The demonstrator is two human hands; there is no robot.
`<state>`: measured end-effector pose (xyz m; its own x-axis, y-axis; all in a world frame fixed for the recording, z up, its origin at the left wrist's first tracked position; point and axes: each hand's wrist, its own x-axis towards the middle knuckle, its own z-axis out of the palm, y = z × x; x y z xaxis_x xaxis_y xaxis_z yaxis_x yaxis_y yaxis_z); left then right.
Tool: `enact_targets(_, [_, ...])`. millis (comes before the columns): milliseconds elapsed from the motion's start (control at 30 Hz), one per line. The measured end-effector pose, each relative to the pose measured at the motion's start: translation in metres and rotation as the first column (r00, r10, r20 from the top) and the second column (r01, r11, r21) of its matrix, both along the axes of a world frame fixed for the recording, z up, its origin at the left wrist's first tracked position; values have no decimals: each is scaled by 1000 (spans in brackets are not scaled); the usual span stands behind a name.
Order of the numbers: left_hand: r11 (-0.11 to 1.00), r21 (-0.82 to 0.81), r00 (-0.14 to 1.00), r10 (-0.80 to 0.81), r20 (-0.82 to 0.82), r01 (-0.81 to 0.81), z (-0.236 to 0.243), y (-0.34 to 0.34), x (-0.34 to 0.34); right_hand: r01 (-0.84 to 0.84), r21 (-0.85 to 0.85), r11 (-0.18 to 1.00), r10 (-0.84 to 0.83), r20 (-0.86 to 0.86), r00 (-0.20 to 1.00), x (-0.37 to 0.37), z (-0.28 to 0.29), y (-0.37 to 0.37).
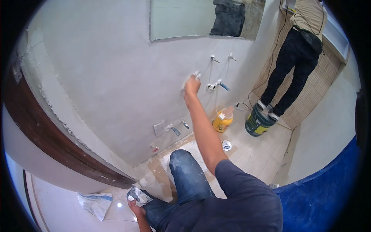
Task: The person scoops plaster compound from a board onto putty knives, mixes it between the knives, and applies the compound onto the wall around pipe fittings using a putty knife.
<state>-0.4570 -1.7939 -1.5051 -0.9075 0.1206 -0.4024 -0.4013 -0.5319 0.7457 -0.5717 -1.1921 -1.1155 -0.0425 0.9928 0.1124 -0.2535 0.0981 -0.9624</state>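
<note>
My right hand (191, 86) is pressed to the pale plastered wall (100, 69), closed around a small whitish piece I cannot make out, left of several pipe fittings (214, 86). At the lower left, my left hand (135, 207) grips a crumpled clear bag (140, 195) with whitish contents, beside my leg. Below my right arm are metal wall fittings (176, 129) and a square plate (159, 128).
A co-worker (293, 54) stands on a green bucket (253, 124) at right. A yellow jug (222, 123) and white lid (227, 145) sit on the floor. Cardboard (156, 174) lies under me; a sack (94, 205) lies left. A mirror (181, 19) hangs above.
</note>
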Motion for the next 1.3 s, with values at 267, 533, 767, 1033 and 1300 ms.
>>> enact_targets(267, [998,44,997,-48,-64,51,1,-3,-2,100,721,686,-360,217,907,-3,96,-147])
enact_targets(533, [999,33,999,15,-39,-13,-3,-5,0,-69,756,651,-263,310,914,46,34,-72])
enact_targets(767, [998,58,999,-17,-47,19,3,-4,2,116,667,736,-427,326,843,40,54,-22])
enact_targets(1033, [999,45,997,-20,-74,24,7,-10,2,-100,874,476,-383,308,871,15,42,-124])
enact_targets(1300, [998,56,997,-12,-75,16,7,0,1,135,530,837,-345,320,882,36,86,-24])
